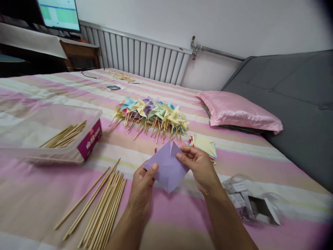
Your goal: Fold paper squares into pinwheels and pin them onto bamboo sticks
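Note:
A purple paper square [168, 168], slit inward from its corners, is held up between my two hands above the striped bedspread. My left hand [143, 184] pinches its left corner, thumb on top. With thumb and fingers closed, my right hand [199, 165] grips the upper right edge beside a slit. Just beyond, to the right, lies a stack of cut paper squares [204, 145] with a pale yellow one on top. Further back rests a pile of finished paper pinwheels [156, 113] on sticks. Loose wooden sticks [104, 208] lie left of my left hand.
A clear plastic box [80, 152] holding more sticks stands at the left. Clear plastic bags with small parts [247, 201] lie near my right forearm. A pink pillow [239, 111] rests by the grey headboard [291, 86]. A radiator [137, 52] lines the wall.

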`<action>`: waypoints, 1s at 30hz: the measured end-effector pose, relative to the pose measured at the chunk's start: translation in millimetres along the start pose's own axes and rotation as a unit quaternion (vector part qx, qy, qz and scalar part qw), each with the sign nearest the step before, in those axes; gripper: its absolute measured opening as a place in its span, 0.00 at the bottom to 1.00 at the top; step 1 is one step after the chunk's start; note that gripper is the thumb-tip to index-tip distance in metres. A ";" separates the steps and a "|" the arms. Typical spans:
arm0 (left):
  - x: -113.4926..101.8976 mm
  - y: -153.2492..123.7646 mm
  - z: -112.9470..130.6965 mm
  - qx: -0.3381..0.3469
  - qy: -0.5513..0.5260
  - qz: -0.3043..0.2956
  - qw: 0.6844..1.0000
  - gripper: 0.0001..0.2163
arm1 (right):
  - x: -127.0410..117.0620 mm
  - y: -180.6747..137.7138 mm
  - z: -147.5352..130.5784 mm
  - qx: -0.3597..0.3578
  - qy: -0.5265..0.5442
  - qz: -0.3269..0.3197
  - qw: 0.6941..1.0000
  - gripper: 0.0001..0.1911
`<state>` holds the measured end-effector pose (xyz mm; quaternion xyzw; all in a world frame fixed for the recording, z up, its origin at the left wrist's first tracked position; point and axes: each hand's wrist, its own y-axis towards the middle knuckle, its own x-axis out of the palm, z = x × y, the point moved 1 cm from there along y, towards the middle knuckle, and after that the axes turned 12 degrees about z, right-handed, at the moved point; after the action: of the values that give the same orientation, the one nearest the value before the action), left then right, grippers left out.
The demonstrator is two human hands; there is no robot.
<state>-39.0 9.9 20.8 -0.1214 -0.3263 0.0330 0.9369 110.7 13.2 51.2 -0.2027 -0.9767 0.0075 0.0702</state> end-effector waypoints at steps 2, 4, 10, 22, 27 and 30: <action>1.2 -1.4 0.2 -0.003 -0.007 -0.020 1.000 0.16 | 3.2 0.8 3.0 0.012 0.032 0.021 0.999 0.13; 1.1 -1.2 -1.5 -0.009 0.011 -0.023 1.000 0.15 | 6.1 0.9 4.1 0.020 0.054 0.035 0.998 0.14; -2.2 2.9 -9.2 -0.019 0.089 0.003 0.996 0.12 | 11.4 -0.1 6.9 -0.003 0.057 0.055 0.997 0.12; -6.4 6.0 -10.5 -0.004 0.118 0.030 0.993 0.18 | 6.2 -12.6 -8.9 -0.250 -0.258 0.066 0.931 0.08; -6.1 6.2 -13.0 0.002 0.117 -0.004 0.993 0.16 | 14.8 -17.0 -0.8 -0.182 -0.288 -0.088 0.936 0.10; -5.0 4.8 -13.4 -0.003 0.103 -0.029 0.994 0.18 | 15.6 -14.1 4.6 -0.159 -0.285 -0.083 0.942 0.13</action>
<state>-34.5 11.1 6.4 -0.1175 -0.2319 -0.0076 0.9656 90.3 6.5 49.4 -0.1192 -0.9576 -0.0963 -0.2441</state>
